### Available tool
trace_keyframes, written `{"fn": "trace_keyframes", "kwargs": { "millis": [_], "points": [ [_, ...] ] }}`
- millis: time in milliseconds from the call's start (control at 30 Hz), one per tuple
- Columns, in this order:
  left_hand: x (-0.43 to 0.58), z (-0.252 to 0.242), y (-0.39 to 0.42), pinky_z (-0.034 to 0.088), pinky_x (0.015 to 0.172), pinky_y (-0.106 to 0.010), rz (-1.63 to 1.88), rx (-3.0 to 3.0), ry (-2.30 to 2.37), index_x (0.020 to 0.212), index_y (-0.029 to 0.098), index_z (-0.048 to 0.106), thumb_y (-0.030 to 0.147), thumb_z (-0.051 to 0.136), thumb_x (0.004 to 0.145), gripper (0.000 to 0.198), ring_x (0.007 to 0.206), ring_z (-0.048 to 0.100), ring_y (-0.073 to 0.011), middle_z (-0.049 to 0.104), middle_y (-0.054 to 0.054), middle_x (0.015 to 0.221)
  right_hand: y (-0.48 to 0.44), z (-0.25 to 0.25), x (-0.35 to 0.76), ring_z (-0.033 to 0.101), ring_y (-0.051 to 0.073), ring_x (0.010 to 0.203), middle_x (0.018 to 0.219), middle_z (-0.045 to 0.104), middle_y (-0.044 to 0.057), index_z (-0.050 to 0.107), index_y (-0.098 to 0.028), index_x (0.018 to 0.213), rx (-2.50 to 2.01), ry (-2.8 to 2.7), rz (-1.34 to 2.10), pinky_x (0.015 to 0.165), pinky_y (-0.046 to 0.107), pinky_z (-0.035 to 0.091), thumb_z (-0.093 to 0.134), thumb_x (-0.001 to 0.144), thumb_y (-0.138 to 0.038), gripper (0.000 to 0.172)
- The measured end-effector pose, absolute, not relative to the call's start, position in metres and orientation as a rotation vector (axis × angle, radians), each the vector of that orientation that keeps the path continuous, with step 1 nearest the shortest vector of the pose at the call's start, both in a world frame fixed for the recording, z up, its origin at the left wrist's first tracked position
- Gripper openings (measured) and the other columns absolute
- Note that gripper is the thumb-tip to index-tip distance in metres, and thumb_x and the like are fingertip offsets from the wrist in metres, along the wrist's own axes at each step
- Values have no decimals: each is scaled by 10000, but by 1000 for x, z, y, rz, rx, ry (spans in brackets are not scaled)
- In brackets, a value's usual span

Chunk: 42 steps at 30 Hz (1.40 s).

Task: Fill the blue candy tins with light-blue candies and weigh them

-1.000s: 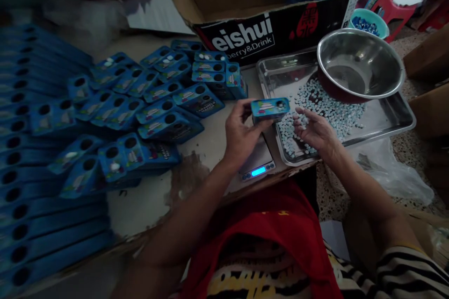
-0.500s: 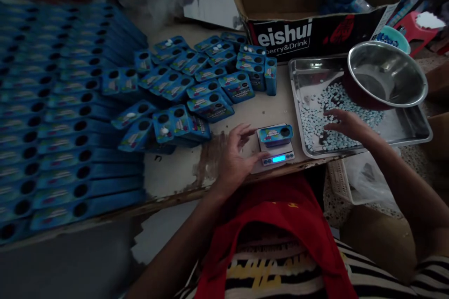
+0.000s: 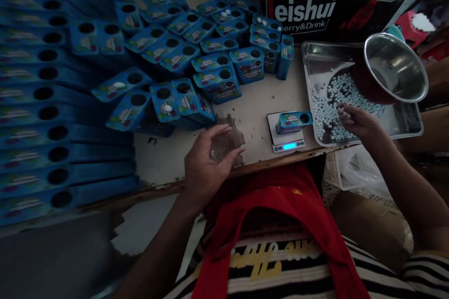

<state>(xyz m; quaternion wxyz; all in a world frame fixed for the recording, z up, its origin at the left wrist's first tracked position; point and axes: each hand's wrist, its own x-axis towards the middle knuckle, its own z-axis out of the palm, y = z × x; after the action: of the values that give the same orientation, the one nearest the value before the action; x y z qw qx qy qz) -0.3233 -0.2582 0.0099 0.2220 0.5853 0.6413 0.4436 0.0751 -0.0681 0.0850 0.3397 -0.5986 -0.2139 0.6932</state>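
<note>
A small blue box [image 3: 293, 122] with a round hole lies on a digital scale [image 3: 280, 138] whose display glows blue. To the left of the scale my left hand [image 3: 207, 161] hovers at the table, thumb and fingers apart, with nothing between them. My right hand [image 3: 358, 121] is over the metal tray [image 3: 396, 128], its fingertips pinched on a few pale candies. Many loose pale candies [image 3: 324, 117] lie in the tray beneath it. Several blue boxes [image 3: 217, 85] stand left of the scale, some with white candies on top.
Rows of blue boxes [image 3: 45, 133] fill the far left. A metal bowl [image 3: 396, 67] sits tilted on the tray's right part. Behind the tray stands a black carton [image 3: 315, 16] holding some blue packs. The wooden table edge [image 3: 259, 166] runs along my front.
My left hand has moved left, away from the scale and the box on it. My right hand's fingers have closed on candies. The whole view has shifted.
</note>
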Motion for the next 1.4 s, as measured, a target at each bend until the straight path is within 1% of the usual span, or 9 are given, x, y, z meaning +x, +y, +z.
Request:
{"fn": "trace_keyframes", "kwargs": {
  "millis": [100, 167, 300, 400, 567, 800, 1000, 1233, 1400],
  "points": [
    [-324, 12, -250, 614, 1177, -549, 1297, 1576, 1733, 1461, 319, 595, 373, 831, 940, 574, 1288, 745, -303, 750, -73, 1345, -67, 93, 73, 400, 28, 432, 611, 521, -84, 634, -208, 928, -1547, -662, 1841, 352, 76, 308, 743, 1012, -244, 142],
    [-326, 14, -247, 630, 1152, -540, 1300, 1560, 1731, 1485, 345, 573, 374, 816, 957, 582, 1252, 762, -296, 762, -49, 1324, -64, 100, 72, 412, 31, 431, 586, 499, -92, 633, -218, 911, -1543, -727, 1836, 362, 87, 321, 790, 992, -302, 196],
    [-329, 14, -245, 652, 1107, -516, 1280, 1564, 1750, 1470, 362, 584, 355, 806, 968, 549, 1195, 782, -283, 781, -30, 1265, -64, 115, 62, 578, 48, 583, 743, 654, -41, 681, -223, 960, -1576, -784, 1826, 486, 96, 484, 821, 921, -207, 146],
    [-328, 11, -247, 650, 1106, -486, 1249, 1612, 1748, 1458, 349, 590, 336, 814, 955, 551, 1207, 776, -275, 780, -40, 1270, -71, 125, 49, 615, 57, 657, 838, 699, -16, 726, -207, 1015, -1570, -887, 1827, 558, 115, 542, 823, 854, -118, 207],
    [-322, 11, -246, 645, 1098, -462, 1176, 1687, 1730, 1449, 302, 602, 332, 831, 935, 564, 1241, 765, -287, 775, -67, 1307, -87, 142, 25, 525, 52, 589, 757, 649, -19, 765, -165, 1046, -1490, -1151, 1791, 500, 146, 461, 903, 841, -225, 255],
    [-302, 15, -236, 634, 1092, -465, 1105, 1718, 1674, 1388, 286, 649, 301, 807, 929, 486, 1198, 773, -281, 789, -56, 1261, -105, 162, -9, 543, 115, 649, 728, 637, -10, 801, -221, 1038, -1451, -1815, 1535, 585, 262, 423, 836, 924, -412, 225],
    [-292, 16, -234, 631, 1086, -464, 1031, 1740, 1655, 1377, 270, 663, 299, 769, 925, 464, 1187, 765, -280, 779, -57, 1255, -99, 162, -26, 579, 137, 733, 771, 693, -6, 831, -210, 1038, -1293, -2451, 1100, 718, 295, 409, 760, 938, -341, 179],
    [-305, 12, -235, 632, 1063, -439, 1026, 1728, 1683, 1416, 290, 641, 323, 770, 935, 499, 1200, 760, -286, 766, -60, 1292, -97, 163, -34, 603, 143, 764, 847, 714, -14, 791, -235, 1109, -1301, -2653, 903, 782, 287, 398, 714, 923, -226, 201],
    [-313, 8, -232, 629, 1063, -447, 1048, 1738, 1723, 1416, 310, 645, 318, 817, 902, 542, 1186, 761, -305, 746, -69, 1301, -101, 176, -40, 634, 183, 839, 935, 741, 26, 747, -227, 1096, -1277, -2748, 814, 798, 299, 417, 611, 942, -139, 224]
  ]
}}
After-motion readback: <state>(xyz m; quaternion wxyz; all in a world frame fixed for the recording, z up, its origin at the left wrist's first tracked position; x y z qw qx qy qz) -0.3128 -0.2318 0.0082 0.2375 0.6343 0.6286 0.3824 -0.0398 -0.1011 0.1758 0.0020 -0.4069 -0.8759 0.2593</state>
